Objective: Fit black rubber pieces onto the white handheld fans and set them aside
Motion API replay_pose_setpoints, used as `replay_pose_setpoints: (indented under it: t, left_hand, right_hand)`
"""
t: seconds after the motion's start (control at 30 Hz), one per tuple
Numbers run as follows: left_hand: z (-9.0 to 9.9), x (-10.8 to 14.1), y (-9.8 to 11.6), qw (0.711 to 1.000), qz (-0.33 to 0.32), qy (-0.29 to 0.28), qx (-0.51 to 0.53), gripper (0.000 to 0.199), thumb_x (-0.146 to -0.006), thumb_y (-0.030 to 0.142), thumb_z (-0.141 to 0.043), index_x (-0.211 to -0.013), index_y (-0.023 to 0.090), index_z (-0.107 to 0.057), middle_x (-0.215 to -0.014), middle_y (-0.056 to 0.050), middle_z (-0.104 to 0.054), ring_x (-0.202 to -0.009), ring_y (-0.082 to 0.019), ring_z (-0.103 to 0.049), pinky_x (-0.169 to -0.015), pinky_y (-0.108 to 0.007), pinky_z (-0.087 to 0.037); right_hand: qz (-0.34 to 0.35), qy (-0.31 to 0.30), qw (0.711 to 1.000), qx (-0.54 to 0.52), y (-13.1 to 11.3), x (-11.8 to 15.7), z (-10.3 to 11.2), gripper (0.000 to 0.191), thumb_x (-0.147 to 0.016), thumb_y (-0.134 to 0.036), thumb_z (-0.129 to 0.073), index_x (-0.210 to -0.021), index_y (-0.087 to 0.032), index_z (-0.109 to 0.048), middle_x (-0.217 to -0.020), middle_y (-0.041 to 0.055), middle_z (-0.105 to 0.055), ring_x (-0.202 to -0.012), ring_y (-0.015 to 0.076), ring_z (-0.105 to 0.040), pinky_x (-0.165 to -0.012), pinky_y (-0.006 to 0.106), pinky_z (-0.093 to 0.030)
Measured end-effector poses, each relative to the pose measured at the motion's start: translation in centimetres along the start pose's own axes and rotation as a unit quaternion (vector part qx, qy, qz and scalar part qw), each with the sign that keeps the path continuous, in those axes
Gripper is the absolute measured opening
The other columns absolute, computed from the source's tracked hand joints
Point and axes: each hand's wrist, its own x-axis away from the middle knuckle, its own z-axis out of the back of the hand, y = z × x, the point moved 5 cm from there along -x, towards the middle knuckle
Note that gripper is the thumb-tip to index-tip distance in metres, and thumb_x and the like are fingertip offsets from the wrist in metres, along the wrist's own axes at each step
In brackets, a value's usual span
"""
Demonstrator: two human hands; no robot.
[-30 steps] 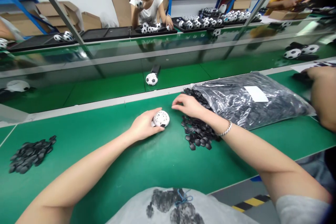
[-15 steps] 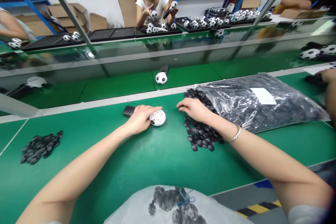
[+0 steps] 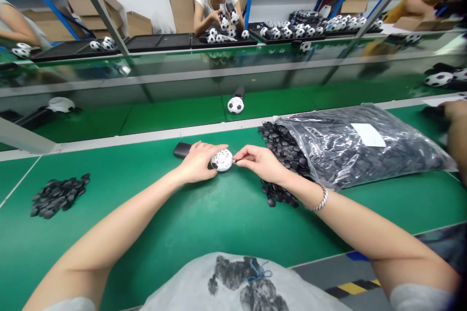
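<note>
A white soccer-ball-shaped piece with a black handle (image 3: 222, 160) lies on the green table, the handle pointing left. My left hand (image 3: 199, 162) is closed round it where ball and handle meet. Close to the right side of the ball, my right hand (image 3: 258, 162) pinches a small black pentagon piece (image 3: 237, 160) between thumb and fingertips. Behind that hand spreads a heap of black pentagon pieces (image 3: 280, 143), spilling from a clear plastic bag (image 3: 339, 155) with a white label.
A smaller pile of black pieces (image 3: 60, 195) lies at the left. Beyond the table's raised edge, a ball piece (image 3: 235, 105) rests on the green belt. Across it, a person (image 3: 217, 5) handles ball pieces above black trays. Another person's arm (image 3: 456, 121) is at the right.
My right hand has moved left from the heap to the ball, with a black piece in its fingertips. My left hand stays on the ball piece. The person opposite has brought their hands together.
</note>
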Motion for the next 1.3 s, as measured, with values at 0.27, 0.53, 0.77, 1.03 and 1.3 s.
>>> replay_pose_setpoints:
  t: [0.27, 0.53, 0.77, 1.03, 1.3]
  left_hand:
    - [-0.2, -0.5, 0.3, 0.999, 0.042, 0.026, 0.004, 0.077, -0.061, 0.064, -0.057, -0.125, 0.025, -0.041, -0.119, -0.005, -0.054, -0.111, -0.027, -0.043, -0.1, -0.049, -0.017]
    - [-0.4, -0.6, 0.2, 0.995, 0.075, 0.063, 0.002, 0.064, -0.065, 0.061, -0.054, -0.115, 0.021, -0.051, -0.109, -0.006, -0.059, -0.105, -0.025, -0.049, -0.101, -0.047, -0.02]
    - [-0.5, -0.8, 0.1, 0.995, 0.088, 0.052, 0.012, 0.061, -0.062, 0.053, -0.061, -0.114, 0.022, -0.053, -0.104, -0.004, -0.061, -0.101, -0.025, -0.05, -0.099, -0.046, -0.023]
    - [-0.4, -1.0, 0.1, 0.998, 0.035, 0.023, 0.044, 0.06, -0.062, 0.047, -0.063, -0.114, 0.021, -0.052, -0.107, -0.004, -0.059, -0.104, -0.024, -0.048, -0.104, -0.048, -0.018]
    - [-0.3, -1.0, 0.3, 0.999, 0.007, 0.016, 0.033, 0.067, -0.062, 0.056, -0.061, -0.118, 0.02, -0.048, -0.117, -0.007, -0.055, -0.116, -0.028, -0.04, -0.106, -0.052, -0.007]
  right_hand:
    - [0.046, -0.025, 0.994, 0.094, -1.0, -0.8, -0.8, 0.009, -0.067, -0.023, -0.066, -0.071, -0.016, -0.063, -0.082, 0.003, -0.054, -0.082, 0.0133, -0.051, -0.071, 0.026, -0.041]
    - [0.069, -0.009, 0.996, 0.065, -0.1, -1.8, -1.3, 0.014, -0.066, -0.024, -0.068, -0.068, -0.015, -0.058, -0.085, 0.0029, -0.05, -0.085, 0.0135, -0.049, -0.072, 0.026, -0.041]
    - [0.063, -0.012, 0.996, 0.055, 0.4, -1.8, -1.5, 0.017, -0.064, -0.025, -0.07, -0.065, -0.014, -0.056, -0.081, 0.0017, -0.048, -0.078, 0.0119, -0.049, -0.07, 0.025, -0.042]
    - [0.008, -0.05, 0.964, 0.26, 0.1, -3.3, 1.3, 0.019, -0.077, -0.033, -0.058, -0.083, -0.015, -0.058, -0.082, 0.0022, -0.058, -0.071, 0.0104, -0.053, -0.067, 0.022, -0.043]
    - [-0.046, 0.03, 0.786, 0.616, 1.6, -3.4, 8.1, 0.017, -0.081, -0.014, -0.046, -0.086, -0.008, -0.062, -0.091, 0.0176, -0.059, -0.091, 0.0259, -0.052, -0.074, 0.032, -0.04]
